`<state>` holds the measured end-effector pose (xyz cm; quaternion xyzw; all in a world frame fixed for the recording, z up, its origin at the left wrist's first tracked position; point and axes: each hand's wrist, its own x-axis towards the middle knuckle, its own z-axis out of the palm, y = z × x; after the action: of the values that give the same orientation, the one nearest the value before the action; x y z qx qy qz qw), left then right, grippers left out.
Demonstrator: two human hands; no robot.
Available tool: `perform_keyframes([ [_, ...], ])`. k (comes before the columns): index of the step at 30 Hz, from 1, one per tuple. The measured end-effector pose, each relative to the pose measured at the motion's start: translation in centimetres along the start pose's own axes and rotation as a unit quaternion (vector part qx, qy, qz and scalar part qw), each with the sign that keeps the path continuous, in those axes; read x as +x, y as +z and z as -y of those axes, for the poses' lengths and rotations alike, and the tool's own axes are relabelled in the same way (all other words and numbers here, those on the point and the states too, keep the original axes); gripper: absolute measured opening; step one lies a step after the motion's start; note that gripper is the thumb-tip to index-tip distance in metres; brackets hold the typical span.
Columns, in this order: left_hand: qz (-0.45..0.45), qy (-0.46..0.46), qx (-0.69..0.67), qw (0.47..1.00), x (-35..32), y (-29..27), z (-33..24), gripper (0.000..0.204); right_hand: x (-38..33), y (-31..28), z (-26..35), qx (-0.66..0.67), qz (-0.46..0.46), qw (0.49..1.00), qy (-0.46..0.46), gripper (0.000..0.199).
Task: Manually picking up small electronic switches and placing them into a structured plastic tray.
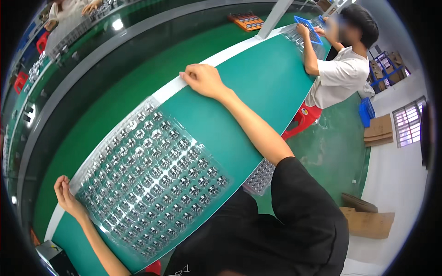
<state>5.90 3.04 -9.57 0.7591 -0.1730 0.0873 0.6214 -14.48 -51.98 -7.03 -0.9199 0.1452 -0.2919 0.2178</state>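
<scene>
A large clear plastic tray [152, 184] lies on the green worktable [258, 83], with rows of small dark-and-silver round parts in its pockets. At its far left corner is my left hand [67, 198], beside the tray's edge, its fingers curled in and nothing visible in them. Beyond the tray's far right corner, my right hand [202, 81] rests on the table's white edge strip [168, 89]. Its fingers are folded closed, and no object shows in them. My right forearm crosses the green surface to the right of the tray.
At the right, a co-worker [343, 73] sits on a red stool [304, 117] and holds a blue frame [308, 30]. A dark conveyor [124, 48] runs beyond the table. An orange tray [246, 21] lies past the far edge. A black box [55, 257] sits lower left; cardboard [368, 223] leans right.
</scene>
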Motion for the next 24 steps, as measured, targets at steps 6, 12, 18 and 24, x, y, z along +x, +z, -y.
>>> perform_keyframes([
  [6,0.070,-0.018,0.046,0.996,-0.3,-0.2,-0.3,0.027,-0.7,0.8,-0.1,0.009,0.013,1.000,0.003,0.028],
  [12,0.101,-0.014,0.070,0.992,-0.2,0.0,-1.5,0.024,-0.8,0.8,-0.2,-0.015,0.007,1.000,-0.025,0.025],
  [18,0.109,-0.011,0.034,0.993,-0.3,1.9,-2.6,0.021,-0.9,0.0,-0.3,-0.005,0.035,0.999,-0.031,0.028],
  [24,0.113,-0.011,0.027,0.993,-0.7,2.0,-3.7,0.021,-1.1,0.3,1.7,0.086,0.071,0.993,-0.027,0.022],
])
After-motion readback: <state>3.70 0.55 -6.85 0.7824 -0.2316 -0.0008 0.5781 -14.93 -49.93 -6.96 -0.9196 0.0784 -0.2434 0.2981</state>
